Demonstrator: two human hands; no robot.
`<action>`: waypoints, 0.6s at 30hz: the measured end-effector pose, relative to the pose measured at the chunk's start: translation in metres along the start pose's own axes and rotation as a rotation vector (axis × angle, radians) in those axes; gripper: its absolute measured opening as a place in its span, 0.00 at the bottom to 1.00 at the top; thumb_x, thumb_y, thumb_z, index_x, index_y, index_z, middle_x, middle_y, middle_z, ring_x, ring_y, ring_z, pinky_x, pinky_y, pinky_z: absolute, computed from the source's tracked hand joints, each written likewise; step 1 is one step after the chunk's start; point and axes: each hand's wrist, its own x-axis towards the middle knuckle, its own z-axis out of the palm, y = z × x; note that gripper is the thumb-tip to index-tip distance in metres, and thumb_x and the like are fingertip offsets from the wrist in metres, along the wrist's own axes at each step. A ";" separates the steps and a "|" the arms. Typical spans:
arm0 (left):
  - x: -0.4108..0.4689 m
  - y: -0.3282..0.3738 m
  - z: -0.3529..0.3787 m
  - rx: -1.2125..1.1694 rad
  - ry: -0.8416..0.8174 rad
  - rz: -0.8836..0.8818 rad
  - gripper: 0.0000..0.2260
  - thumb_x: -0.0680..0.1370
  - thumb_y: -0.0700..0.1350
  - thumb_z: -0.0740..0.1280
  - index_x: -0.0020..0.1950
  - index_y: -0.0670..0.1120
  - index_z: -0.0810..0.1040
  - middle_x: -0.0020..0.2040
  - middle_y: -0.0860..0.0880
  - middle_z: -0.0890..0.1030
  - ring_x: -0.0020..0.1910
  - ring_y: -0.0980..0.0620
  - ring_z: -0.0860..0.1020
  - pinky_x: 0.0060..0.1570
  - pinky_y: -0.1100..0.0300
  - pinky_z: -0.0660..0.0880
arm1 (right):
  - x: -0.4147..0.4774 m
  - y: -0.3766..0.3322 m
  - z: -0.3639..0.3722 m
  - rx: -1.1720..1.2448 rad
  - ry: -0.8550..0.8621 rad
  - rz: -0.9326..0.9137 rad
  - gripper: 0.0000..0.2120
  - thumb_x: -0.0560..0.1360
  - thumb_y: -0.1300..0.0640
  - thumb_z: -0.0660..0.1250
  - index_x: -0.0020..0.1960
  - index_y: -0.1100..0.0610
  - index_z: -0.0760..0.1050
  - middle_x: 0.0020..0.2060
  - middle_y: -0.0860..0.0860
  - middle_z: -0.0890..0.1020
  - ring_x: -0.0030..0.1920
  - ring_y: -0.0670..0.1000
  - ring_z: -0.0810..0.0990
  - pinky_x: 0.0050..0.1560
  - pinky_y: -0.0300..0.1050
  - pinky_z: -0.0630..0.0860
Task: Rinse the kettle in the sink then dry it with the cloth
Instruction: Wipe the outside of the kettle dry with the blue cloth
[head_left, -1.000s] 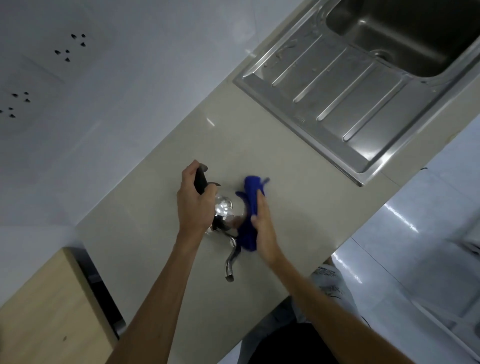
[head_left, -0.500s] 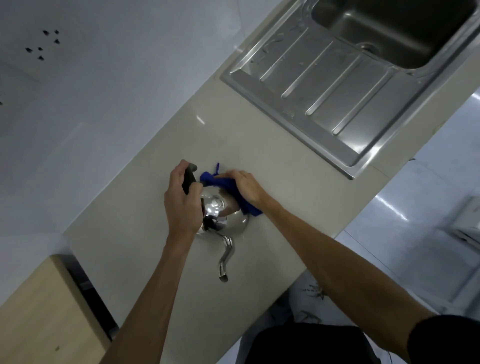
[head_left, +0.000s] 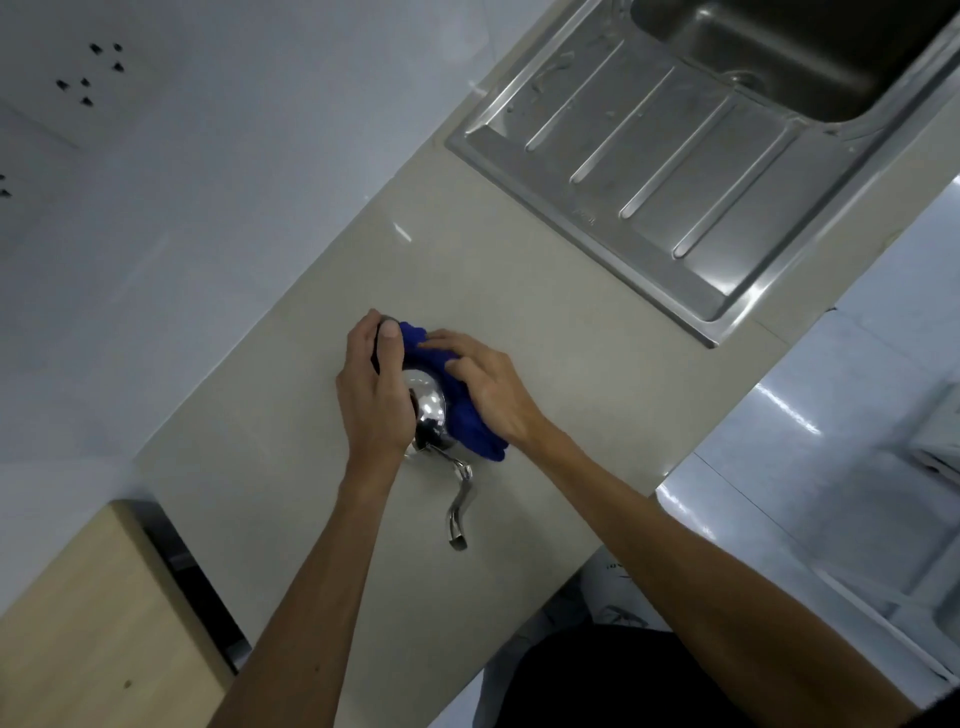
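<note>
A shiny steel kettle (head_left: 429, 406) stands on the beige counter (head_left: 545, 374), its curved spout (head_left: 460, 506) pointing toward me. My left hand (head_left: 373, 389) is wrapped around the kettle's black handle on its left side. A blue cloth (head_left: 470, 423) lies against the kettle's right and far side, pressed there by my right hand (head_left: 488, 387). Most of the kettle's body is hidden under the two hands and the cloth.
A stainless sink (head_left: 810, 57) with a ribbed draining board (head_left: 649, 156) sits at the upper right of the counter. A white tiled wall with sockets (head_left: 88, 73) runs along the left. A wooden surface (head_left: 88, 623) lies at the lower left. The counter's front edge drops to a shiny floor (head_left: 810, 415).
My right hand has carried the blue cloth from the kettle's near right side round to its far side, then spread it down the right side. My left hand stays on the handle.
</note>
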 end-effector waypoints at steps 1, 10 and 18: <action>0.001 -0.002 0.000 0.009 0.001 -0.002 0.19 0.83 0.53 0.56 0.68 0.44 0.74 0.56 0.61 0.80 0.54 0.72 0.76 0.54 0.74 0.71 | -0.011 -0.001 0.010 -0.047 0.036 -0.092 0.20 0.77 0.59 0.57 0.65 0.56 0.78 0.67 0.52 0.78 0.70 0.49 0.72 0.74 0.49 0.64; 0.003 -0.004 -0.002 0.151 -0.039 0.006 0.38 0.76 0.70 0.45 0.80 0.49 0.57 0.81 0.52 0.56 0.81 0.53 0.49 0.77 0.58 0.48 | -0.008 0.000 0.002 -0.014 0.065 -0.055 0.18 0.79 0.59 0.57 0.66 0.55 0.78 0.68 0.50 0.77 0.70 0.47 0.71 0.75 0.50 0.63; 0.001 -0.004 -0.003 0.047 -0.065 -0.012 0.37 0.76 0.71 0.45 0.80 0.54 0.53 0.73 0.71 0.56 0.81 0.58 0.46 0.80 0.48 0.48 | 0.004 0.025 -0.009 0.145 0.112 0.092 0.16 0.80 0.60 0.59 0.64 0.58 0.79 0.66 0.50 0.78 0.67 0.47 0.74 0.74 0.53 0.64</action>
